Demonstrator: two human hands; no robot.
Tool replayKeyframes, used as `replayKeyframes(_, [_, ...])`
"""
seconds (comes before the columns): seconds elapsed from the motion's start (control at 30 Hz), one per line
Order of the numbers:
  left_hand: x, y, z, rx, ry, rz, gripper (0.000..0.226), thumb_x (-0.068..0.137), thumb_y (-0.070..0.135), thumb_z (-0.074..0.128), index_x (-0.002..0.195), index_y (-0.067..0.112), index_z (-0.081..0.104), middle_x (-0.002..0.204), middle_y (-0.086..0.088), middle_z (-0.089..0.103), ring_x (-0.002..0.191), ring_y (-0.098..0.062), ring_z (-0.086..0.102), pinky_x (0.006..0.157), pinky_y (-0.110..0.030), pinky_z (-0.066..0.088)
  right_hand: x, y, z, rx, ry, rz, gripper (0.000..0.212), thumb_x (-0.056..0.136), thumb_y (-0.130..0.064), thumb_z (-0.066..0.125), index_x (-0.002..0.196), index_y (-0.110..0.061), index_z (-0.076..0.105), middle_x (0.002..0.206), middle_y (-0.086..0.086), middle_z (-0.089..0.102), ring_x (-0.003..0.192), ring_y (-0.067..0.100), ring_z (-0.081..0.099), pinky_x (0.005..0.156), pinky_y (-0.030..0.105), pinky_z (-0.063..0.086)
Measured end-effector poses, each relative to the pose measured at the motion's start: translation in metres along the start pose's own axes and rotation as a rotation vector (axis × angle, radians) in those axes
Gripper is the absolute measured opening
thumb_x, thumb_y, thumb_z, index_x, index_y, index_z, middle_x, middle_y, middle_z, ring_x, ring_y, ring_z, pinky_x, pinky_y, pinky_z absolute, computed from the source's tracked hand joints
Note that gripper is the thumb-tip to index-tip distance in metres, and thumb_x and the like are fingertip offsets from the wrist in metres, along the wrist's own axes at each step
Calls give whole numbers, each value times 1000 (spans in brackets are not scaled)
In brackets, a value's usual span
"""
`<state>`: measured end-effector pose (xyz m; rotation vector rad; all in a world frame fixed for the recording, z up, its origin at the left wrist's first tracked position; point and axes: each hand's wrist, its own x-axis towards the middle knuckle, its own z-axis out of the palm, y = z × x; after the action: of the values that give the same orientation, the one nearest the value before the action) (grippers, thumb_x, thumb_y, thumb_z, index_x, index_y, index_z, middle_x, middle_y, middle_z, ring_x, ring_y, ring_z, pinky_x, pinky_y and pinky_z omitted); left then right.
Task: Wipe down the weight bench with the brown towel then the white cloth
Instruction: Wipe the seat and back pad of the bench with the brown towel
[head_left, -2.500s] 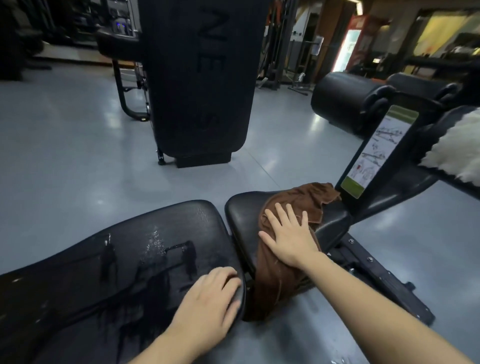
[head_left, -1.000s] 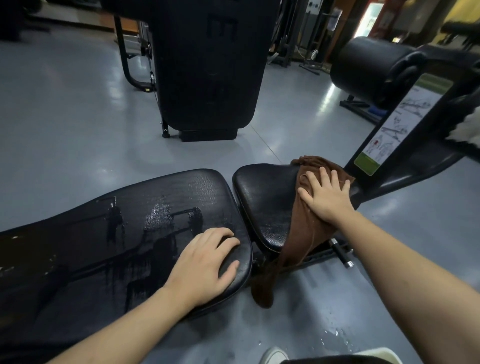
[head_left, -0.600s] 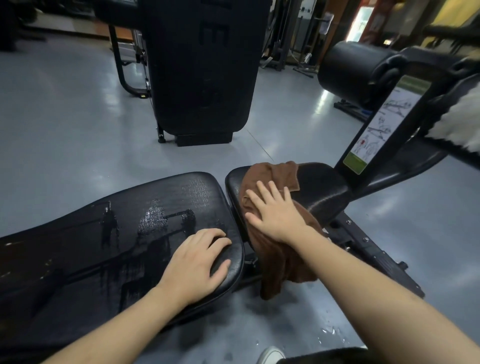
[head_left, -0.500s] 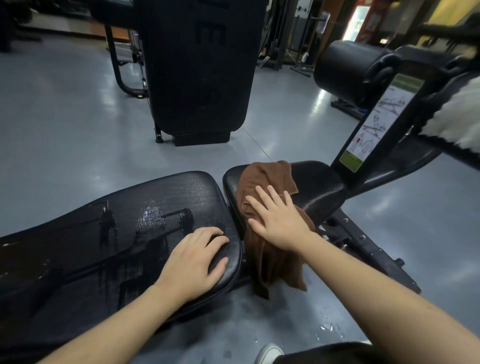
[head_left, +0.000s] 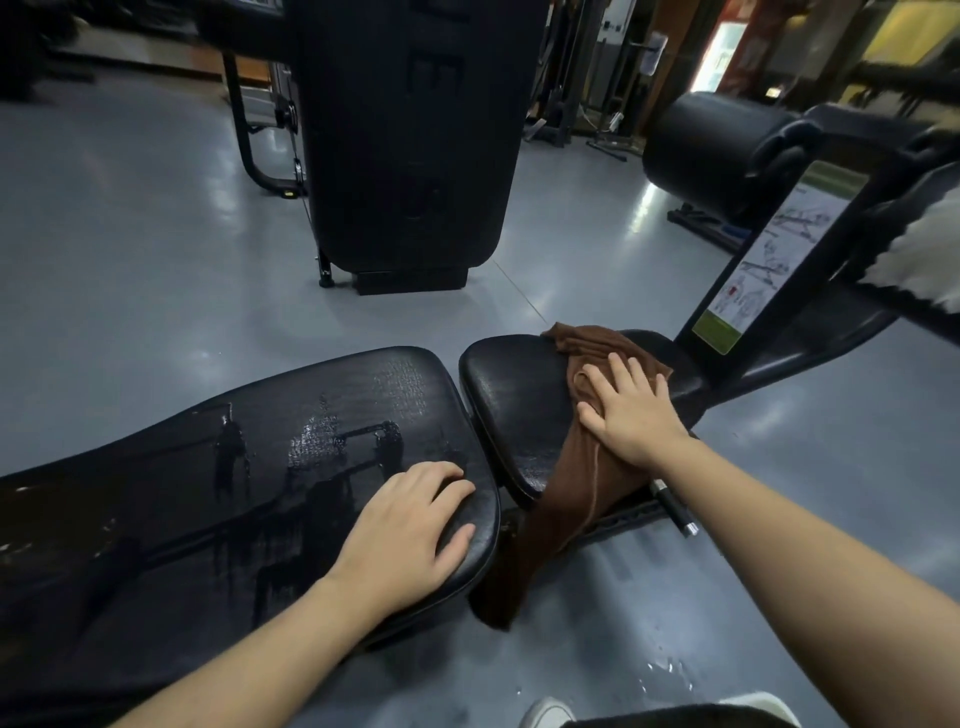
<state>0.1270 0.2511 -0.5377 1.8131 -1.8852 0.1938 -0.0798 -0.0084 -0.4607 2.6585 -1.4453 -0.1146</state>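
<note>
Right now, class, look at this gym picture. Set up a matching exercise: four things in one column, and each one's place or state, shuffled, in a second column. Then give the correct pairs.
Things
1. brown towel
2. white cloth
3. left hand
4. long bench pad

Places or states
A. wet, with streaks of water
B. resting on the end of the long pad
C. pressed flat under the right hand on the seat pad
D. lying on the frame at the far right

Pairs: 1-C, 2-D, 3-B, 4-A

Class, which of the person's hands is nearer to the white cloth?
Right. The right hand presses the brown towel on the seat pad, below-left of the white cloth; the left hand rests farther away on the long pad.
</note>
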Motion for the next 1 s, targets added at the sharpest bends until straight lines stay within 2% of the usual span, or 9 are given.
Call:
replayKeyframes(0.1, [2, 0, 1, -5, 16, 9, 39, 90, 43, 57, 121, 20, 63, 126, 4, 57, 117, -17, 53, 96, -28, 42, 19, -25, -4, 14, -41, 71, 72, 100, -64, 19, 161, -29, 6, 169, 13, -6, 154, 39, -8, 120, 61, -3])
replayKeyframes(0.17, [3, 0, 2, -10, 17, 10, 39, 90, 42, 58, 121, 19, 63, 126, 3, 57, 117, -18, 53, 96, -29, 42, 31, -40, -5, 11, -47, 64, 74, 99, -66, 17, 162, -28, 6, 169, 14, -6, 153, 41, -8, 121, 62, -3])
replayKeyframes(0.3, [2, 0, 2, -14, 17, 9, 39, 89, 41, 59, 121, 19, 63, 126, 3, 57, 117, -18, 53, 96, -30, 43, 50, -77, -4, -5, -40, -99, 77, 97, -72, 11, 162, -29, 9, 169, 11, -3, 154, 36, -6, 121, 61, -1])
replayKeyframes(0.43, [3, -1, 1, -12, 9, 8, 39, 88, 41, 58, 120, 20, 63, 126, 3, 56, 118, -18, 53, 96, -30, 42, 54, -92, -2, -55, -46, -259, 73, 99, -69, 15, 161, -31, 9, 170, 4, -1, 155, 32, -5, 122, 59, 1])
replayKeyframes(0.53, [3, 0, 0, -8, 6, 3, 39, 88, 41, 58, 120, 20, 63, 126, 3, 56, 119, -18, 53, 96, -29, 42, 40, -85, 1, -72, -40, -360, 70, 99, -68, 16, 161, -36, 8, 170, 1, -2, 155, 29, -5, 123, 57, 1])
replayKeyframes(0.7, [1, -1, 0, 8, 2, -2, 39, 89, 42, 58, 122, 21, 63, 128, 4, 57, 120, -18, 53, 97, -28, 41, -3, -59, 7, -61, 31, -418, 80, 87, -70, -1, 159, -40, 10, 170, -5, 0, 156, 21, -3, 124, 53, 5])
replayKeyframes(0.9, [-2, 0, 1, 11, 8, -6, 39, 91, 43, 56, 123, 22, 63, 129, 6, 57, 121, -17, 54, 100, -25, 37, -35, 3, 20, 48, 179, -319, 64, 98, -61, 18, 157, -37, 29, 168, -9, 18, 155, 15, 8, 123, 49, 14])
replayKeyframes(1.0, [-2, 0, 1, 9, 8, -4, 39, 92, 44, 55, 123, 22, 63, 129, 6, 58, 121, -17, 54, 100, -26, 38, -31, 18, 19, 55, 177, -243, 69, 96, -64, 15, 157, -35, 29, 168, -7, 18, 155, 15, 7, 125, 43, 7])
